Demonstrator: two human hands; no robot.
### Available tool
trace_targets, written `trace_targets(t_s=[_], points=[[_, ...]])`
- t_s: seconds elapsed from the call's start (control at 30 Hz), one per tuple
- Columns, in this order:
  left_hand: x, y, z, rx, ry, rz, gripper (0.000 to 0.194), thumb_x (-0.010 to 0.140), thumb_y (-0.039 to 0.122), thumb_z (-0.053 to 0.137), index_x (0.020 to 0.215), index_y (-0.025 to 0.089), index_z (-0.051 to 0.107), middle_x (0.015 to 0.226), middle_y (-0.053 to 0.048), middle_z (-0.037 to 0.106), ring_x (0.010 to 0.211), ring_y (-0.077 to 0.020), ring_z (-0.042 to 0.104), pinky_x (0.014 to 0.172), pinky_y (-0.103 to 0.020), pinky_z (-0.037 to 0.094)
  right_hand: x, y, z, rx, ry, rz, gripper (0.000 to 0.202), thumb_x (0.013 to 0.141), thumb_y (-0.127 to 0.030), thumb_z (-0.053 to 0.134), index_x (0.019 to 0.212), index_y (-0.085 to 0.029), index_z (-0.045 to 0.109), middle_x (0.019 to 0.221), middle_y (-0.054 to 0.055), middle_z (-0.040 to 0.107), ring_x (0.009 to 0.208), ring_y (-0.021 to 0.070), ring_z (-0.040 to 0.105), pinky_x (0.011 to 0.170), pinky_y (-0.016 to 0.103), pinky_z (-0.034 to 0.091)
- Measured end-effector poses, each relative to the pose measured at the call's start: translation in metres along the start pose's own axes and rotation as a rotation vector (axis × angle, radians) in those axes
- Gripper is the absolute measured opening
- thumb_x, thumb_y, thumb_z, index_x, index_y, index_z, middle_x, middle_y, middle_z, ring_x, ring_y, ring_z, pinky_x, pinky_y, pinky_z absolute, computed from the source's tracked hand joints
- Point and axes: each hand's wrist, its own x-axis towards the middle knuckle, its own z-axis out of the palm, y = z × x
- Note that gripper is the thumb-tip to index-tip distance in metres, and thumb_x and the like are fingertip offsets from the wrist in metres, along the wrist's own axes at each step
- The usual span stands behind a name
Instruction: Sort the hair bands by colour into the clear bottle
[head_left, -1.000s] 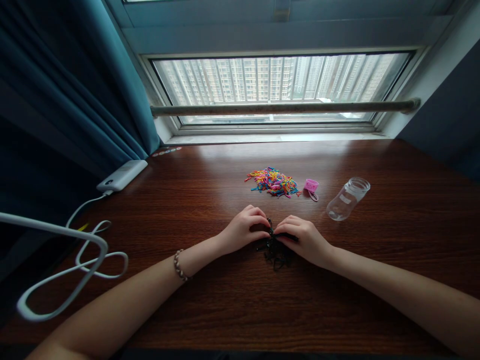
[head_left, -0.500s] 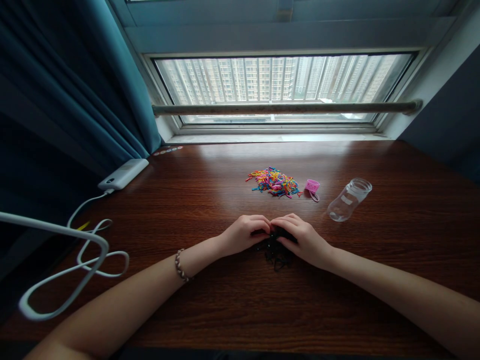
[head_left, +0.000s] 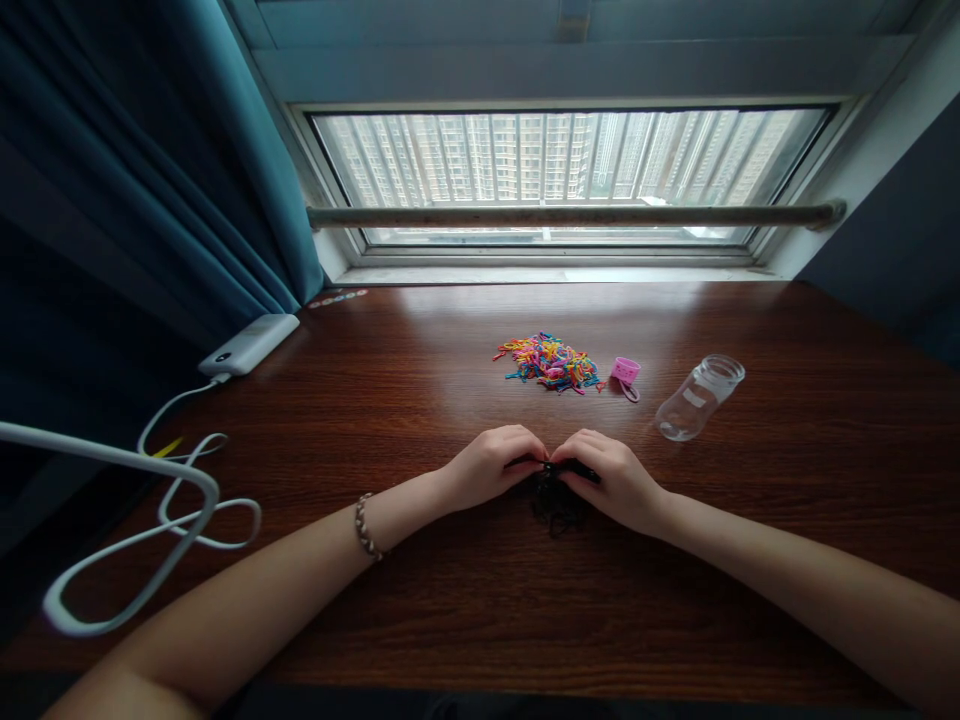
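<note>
Your bare left hand [head_left: 491,467] and bare right hand [head_left: 616,481] are meeting, fingertips pinched nearly closed on thin black stringy loops [head_left: 556,505] — seemingly steadying them from both sides. Beyond, the multicoloured heap of small bands [head_left: 551,362], pink perforated cap [head_left: 625,371] and clear plastic bottle [head_left: 686,402] are lying apart — nothing blocking your fingers.

On the desk [head_left: 450,620], a pile of bands [head_left: 551,364] lies upper centre, a lid [head_left: 625,371] just right, a jar [head_left: 690,400] farther right.

Black loops [head_left: 561,515] lie bunched — on the table [head_left: 450,620].
</note>
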Motion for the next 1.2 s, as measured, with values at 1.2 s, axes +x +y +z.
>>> trace_targets(t_s=[1.2], points=[[0.011, 0.023, 0.005, -0.747, 0.345, -0.507, 0.023, 0.062, 0.027, 0.071, 0.071, 0.01, 0.059, 0.073, -0.004, 0.064, 0.066, -0.0134, 0.06, 0.064, -0.026, 0.051, 0.014, -0.02, -0.001, 0.448, 0.251, 0.309, 0.022, 0.072, -0.03, 0.063, 0.091, -0.019, 0.063, 0.085, 0.005, 0.063, 0.077, 0.0163, 0.059, 0.069, 0.028, 0.049]])
